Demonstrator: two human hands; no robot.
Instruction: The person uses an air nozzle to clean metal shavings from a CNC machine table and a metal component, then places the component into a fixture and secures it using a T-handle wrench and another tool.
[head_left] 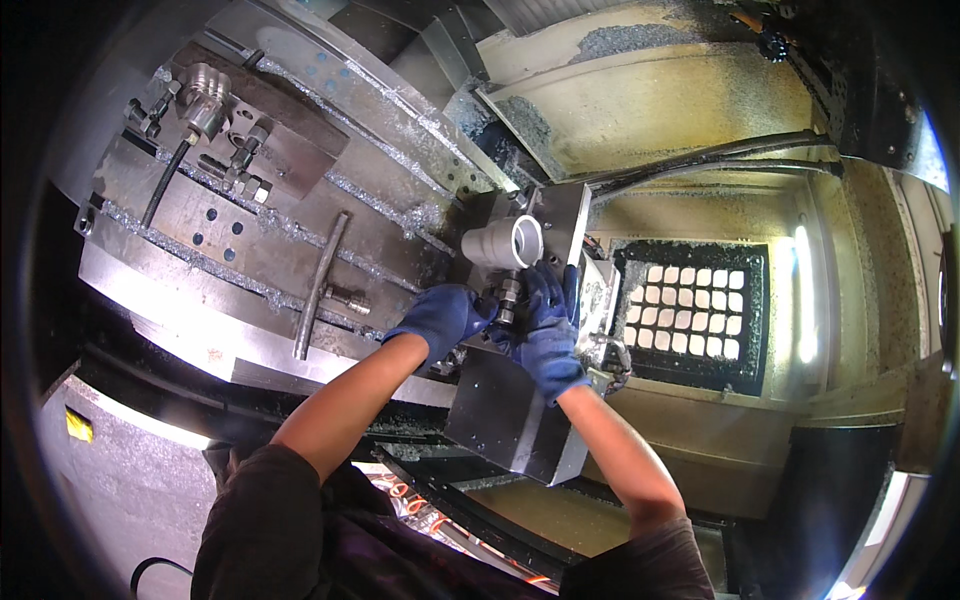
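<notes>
In the head view, we see the pale metal cylinder (492,245) near the frame's centre, just above our gloved hands. Our left hand (440,314) curls beside the clamp bolt (508,298); our right hand (550,335) reaches upward opposite, fingers partly extended. We cannot tell whether either pinches it.

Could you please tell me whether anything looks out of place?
Yes: left of the left hand, a metal bar lies slantwise across the slotted bed, seemingly loose, and metal shavings litter it.

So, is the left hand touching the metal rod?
No, the rod lies on the slotted table, with a gap between it and the left hand.
</notes>
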